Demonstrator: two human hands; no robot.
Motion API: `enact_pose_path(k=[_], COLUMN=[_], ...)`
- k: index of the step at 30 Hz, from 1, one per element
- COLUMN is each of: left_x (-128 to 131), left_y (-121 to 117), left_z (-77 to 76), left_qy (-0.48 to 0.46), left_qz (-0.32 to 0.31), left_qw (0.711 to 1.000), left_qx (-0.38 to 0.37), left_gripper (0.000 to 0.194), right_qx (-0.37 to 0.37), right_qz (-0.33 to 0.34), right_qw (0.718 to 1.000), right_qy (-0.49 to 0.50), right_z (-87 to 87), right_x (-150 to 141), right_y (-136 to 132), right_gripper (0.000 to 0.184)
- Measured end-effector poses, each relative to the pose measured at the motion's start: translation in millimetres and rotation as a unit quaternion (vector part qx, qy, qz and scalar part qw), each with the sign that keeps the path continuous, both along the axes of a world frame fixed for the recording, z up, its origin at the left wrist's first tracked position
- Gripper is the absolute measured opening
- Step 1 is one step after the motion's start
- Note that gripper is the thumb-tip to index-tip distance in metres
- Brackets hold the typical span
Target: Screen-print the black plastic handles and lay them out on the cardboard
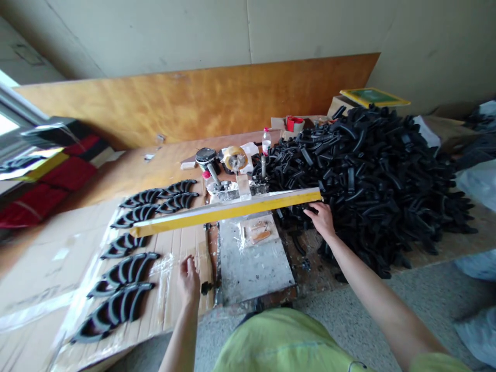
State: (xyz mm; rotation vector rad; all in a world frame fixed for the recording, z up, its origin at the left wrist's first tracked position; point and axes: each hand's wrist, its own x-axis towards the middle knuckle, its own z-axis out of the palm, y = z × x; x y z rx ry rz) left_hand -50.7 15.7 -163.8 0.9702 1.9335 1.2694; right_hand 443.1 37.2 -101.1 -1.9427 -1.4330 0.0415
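Observation:
My right hand [321, 219] is at the near left edge of a big heap of black curved plastic parts [372, 165], fingers apart; I cannot make out anything held. Over the cardboard, my left hand [189, 279] is empty, its fingers loosely bent and pointing up. A long yellow bar [232, 211] with a pale upper edge spans the space between and beyond my hands, above a stained grey base plate [253, 274]. Under the bar, a small pale block with orange-brown marks [258, 232] sits on the plate. To the left, black curved parts [120, 279] lie in fanned rows.
Behind the bar stand a dark-lidded tub [206, 155], a tape roll [235, 159] and a clear bottle with a red cap [266, 142]. Red and black bundles [58, 170] are stacked at far left. A yellow-edged green frame [375, 97] lies behind the heap. Cardboard [170, 289] covers the left tabletop.

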Motion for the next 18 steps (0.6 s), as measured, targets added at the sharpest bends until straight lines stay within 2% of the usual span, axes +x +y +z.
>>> enact_pose_path(k=[2,3,6,8,11,14,18], left_x=[5.3,8.5,21.2,32.2,48.7,60.7,72.4], left_y=[-2.8,-3.0,3.0,12.1,29.0,44.8,59.5], left_z=[9.7,15.5,38.8,60.6,99.4,135.2,168.4], left_qy=[-0.019,-0.030,-0.062,-0.076,-0.086,-0.093,-0.109], left_qz=[0.006,0.004,-0.005,-0.015,-0.039,-0.050,-0.065], left_qw=[1.000,0.999,0.996,0.992,0.982,0.971,0.961], left_qx=[0.013,0.025,0.069,0.103,0.164,0.215,0.247], left_gripper=[0.040,0.040,0.042,0.043,0.040,0.035,0.030], right_qx=[0.048,0.054,0.005,-0.036,-0.059,-0.063,-0.066], right_qz=[0.009,0.038,0.199,0.288,0.374,0.404,0.400], right_qw=[0.999,0.998,0.979,0.954,0.921,0.906,0.905], right_qy=[0.021,0.016,-0.040,-0.075,-0.096,-0.107,-0.128], right_z=[5.7,7.9,7.5,1.1,-10.6,-16.9,-17.6], right_x=[-13.3,-24.6,-75.3,-114.2,-157.7,-172.9,-172.5], right_y=[0.9,0.7,0.0,2.2,11.4,20.3,20.7], right_gripper=[0.034,0.033,0.025,0.023,0.022,0.023,0.029])
